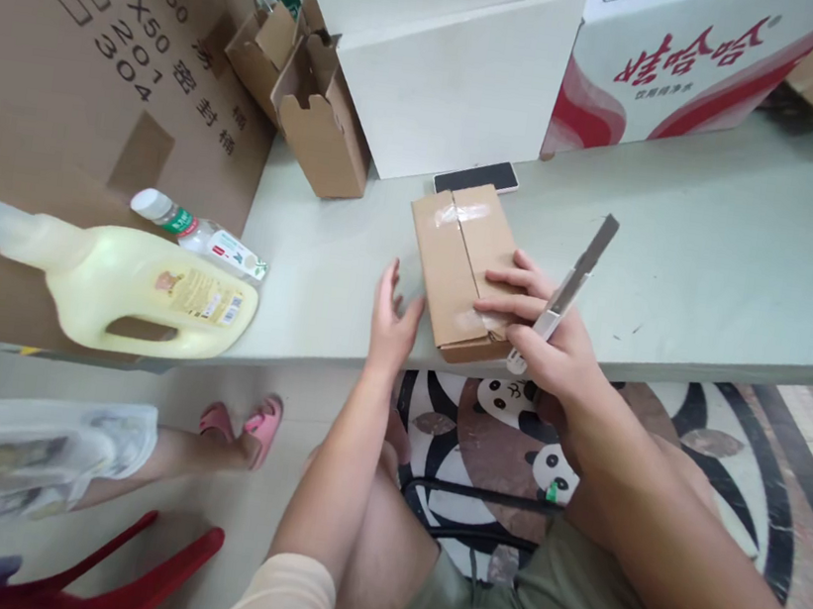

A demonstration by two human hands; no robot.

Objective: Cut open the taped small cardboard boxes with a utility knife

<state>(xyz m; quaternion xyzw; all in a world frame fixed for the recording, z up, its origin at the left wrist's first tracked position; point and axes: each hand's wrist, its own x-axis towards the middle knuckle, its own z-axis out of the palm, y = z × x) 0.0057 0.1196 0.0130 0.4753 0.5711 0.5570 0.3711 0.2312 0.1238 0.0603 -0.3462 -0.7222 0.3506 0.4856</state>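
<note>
A small cardboard box [448,270] lies near the front edge of the pale green table, with clear tape [461,214] across its far end and more tape at its near end. My right hand [549,328] grips a utility knife [564,293], its blade long and pointing up and away. Fingers of the same hand rest on top of the box. Beside the box's left side, my left hand [395,318] is open, thumb and fingers apart. Whether its thumb touches the cardboard I cannot tell. Just behind the box lies a phone-like dark slab [477,177].
White cartons [459,72] and a red-marked carton [676,75] line the back. An open cardboard holder [326,119] stands back left. At left lie a yellow jug [153,291] and a clear bottle [198,235] before a large brown carton [103,105]. Another person's legs [169,453] show lower left.
</note>
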